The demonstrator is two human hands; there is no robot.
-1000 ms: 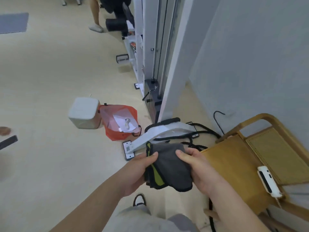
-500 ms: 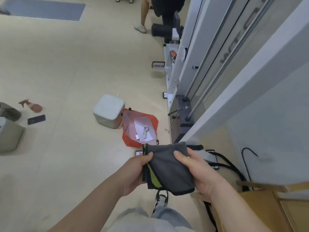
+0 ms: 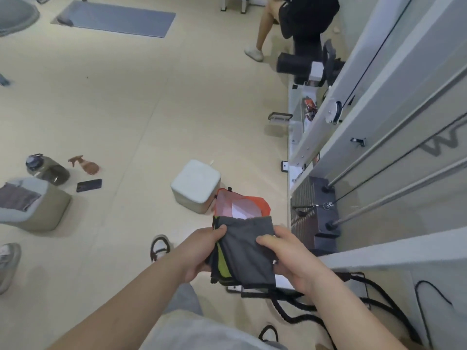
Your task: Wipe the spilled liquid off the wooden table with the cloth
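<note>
A folded dark grey cloth (image 3: pixel 246 251) with a yellow-green inner layer is held in front of me above the floor. My left hand (image 3: pixel 199 251) grips its left edge with the thumb on top. My right hand (image 3: pixel 290 258) grips its right edge, thumb pressed on the grey face. No wooden table and no spill are in view.
On the beige floor lie a pale cube stool (image 3: pixel 195 185), an orange mesh bag (image 3: pixel 240 204), a phone (image 3: pixel 89 185), a brown spray bottle (image 3: pixel 84 164), a dark jug (image 3: pixel 46 169) and a grey-green pouf (image 3: pixel 30 205). A cable weight machine (image 3: pixel 353 152) stands right. A person (image 3: pixel 303 21) sits far back.
The view has swung left, away from the wooden chair, which has left the frame. More floor with the jug, phone and pouf has come into sight. Both hands keep hold of the cloth.
</note>
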